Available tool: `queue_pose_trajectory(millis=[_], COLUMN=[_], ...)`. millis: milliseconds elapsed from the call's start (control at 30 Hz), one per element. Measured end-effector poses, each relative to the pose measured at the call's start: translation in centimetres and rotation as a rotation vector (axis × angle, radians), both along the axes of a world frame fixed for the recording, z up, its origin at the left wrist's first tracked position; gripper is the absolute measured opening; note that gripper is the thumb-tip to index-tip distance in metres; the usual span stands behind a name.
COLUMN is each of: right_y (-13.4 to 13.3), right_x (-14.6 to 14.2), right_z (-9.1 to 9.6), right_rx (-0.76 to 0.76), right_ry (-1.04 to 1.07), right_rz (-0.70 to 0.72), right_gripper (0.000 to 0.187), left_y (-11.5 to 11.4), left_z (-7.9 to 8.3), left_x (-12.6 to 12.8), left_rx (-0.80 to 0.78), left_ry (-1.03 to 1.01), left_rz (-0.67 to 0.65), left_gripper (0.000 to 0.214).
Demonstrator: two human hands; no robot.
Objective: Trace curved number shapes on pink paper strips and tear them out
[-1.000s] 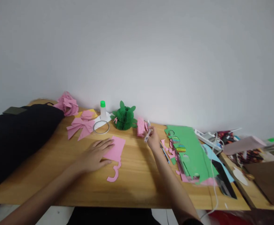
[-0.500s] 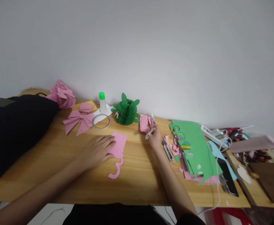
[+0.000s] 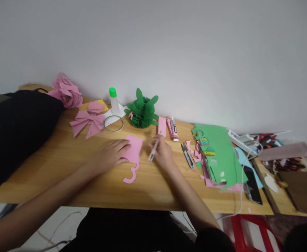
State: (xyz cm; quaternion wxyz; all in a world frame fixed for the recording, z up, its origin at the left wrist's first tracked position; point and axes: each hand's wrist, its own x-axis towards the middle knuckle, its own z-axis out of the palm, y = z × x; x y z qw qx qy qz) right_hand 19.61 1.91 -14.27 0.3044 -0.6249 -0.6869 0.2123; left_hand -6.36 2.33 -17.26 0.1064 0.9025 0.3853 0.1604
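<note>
My left hand [image 3: 112, 154] lies flat with fingers stretched over the left edge of a pink sheet of paper [image 3: 134, 148]. A curved, cut strip of the same pink paper [image 3: 133, 176] trails from the sheet's lower corner. Just right of the sheet, my right hand [image 3: 164, 152] is closed around a clear pen [image 3: 153, 150], which slants down toward the table. Behind that hand lie folded pink paper pieces [image 3: 162, 126] and a glue tube [image 3: 174, 128]. Blue-handled thread snips [image 3: 187, 155] rest to its right.
Along the wall stand a green paper figure [image 3: 142, 112], a green-capped bottle [image 3: 113, 101] and pink paper bows [image 3: 89, 122]. A ring [image 3: 113, 124] lies before the bottle. Green cut sheets [image 3: 221, 154], a phone [image 3: 252, 185] and a white cable [image 3: 242, 196] are at right; a black bag [image 3: 25, 129] at left.
My right hand has come left with the pen, from beside the glue tube to near the pink sheet. My left hand stays on the sheet. The whole view has shifted slightly.
</note>
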Motion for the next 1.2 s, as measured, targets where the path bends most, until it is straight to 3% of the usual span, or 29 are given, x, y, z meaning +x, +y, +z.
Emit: queue_pose_trajectory(millis=[133,233,467,667,800,967,1067,1200], right_y=[-0.3,-0.2,-0.6,-0.9,-1.1,-1.1,-0.8,-0.6], right_x=[-2.5,-3.1,-3.0,-3.4,-3.6,-4.2,-4.6,-4.1], right_z=[-1.0,-1.9,-3.0,-3.4,-3.4,-2.9,-2.5,-1.9], right_rx=[0.030,0.076,0.114,0.135,0.124,0.019,-0.093,-0.167], right_ry=[-0.082,-0.200,-0.223,-0.113,0.115,0.704,1.002,1.093], right_rz=[0.255,0.365,0.393,0.373,0.280,0.088,-0.028,-0.098], right_gripper=[0.048,0.060,0.052,0.045,0.046,0.053,0.061,0.061], left_y=[0.1,0.1,0.1,-0.2,0.3,0.5,0.4,0.5], left_z=[0.1,0.2,0.6,1.4,3.0,5.5,6.3,6.3], left_x=[0.0,0.0,0.1,0.9,1.3,1.9,2.4,3.0], left_rx=[-0.036,-0.064,-0.121,-0.339,-0.571,-0.696,-0.738,-0.787], left_ry=[-0.007,-0.035,-0.190,-0.503,-0.686,-0.813,-0.890,-0.946], left_rz=[0.004,0.021,0.174,0.398,0.543,0.613,0.623,0.639], left_gripper=[0.043,0.045,0.065,0.071,0.075,0.073,0.070,0.071])
